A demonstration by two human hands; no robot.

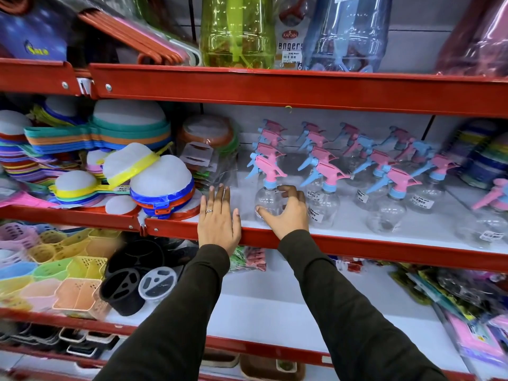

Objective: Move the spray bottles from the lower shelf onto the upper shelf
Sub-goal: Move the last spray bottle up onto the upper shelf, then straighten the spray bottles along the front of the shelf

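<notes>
Several clear spray bottles with pink and blue trigger heads stand in rows on the white middle shelf (343,244). My right hand (287,211) curls around the nearest front bottle (268,198), thumb on its left side, fingers on its right side near the neck. My left hand (218,218) rests flat on the shelf's front edge just left of that bottle, fingers straight and together, holding nothing. Another bottle (324,202) stands right beside my right hand. The white shelf below (261,312) has a bare patch between my arms.
Colourful plastic strainers (154,177) are piled left of my left hand. Big green (236,31) and blue (346,31) transparent bottles stand on the top shelf. Pastel baskets (63,276) and black holders (123,292) fill the lower shelf's left; packaged goods crowd its right.
</notes>
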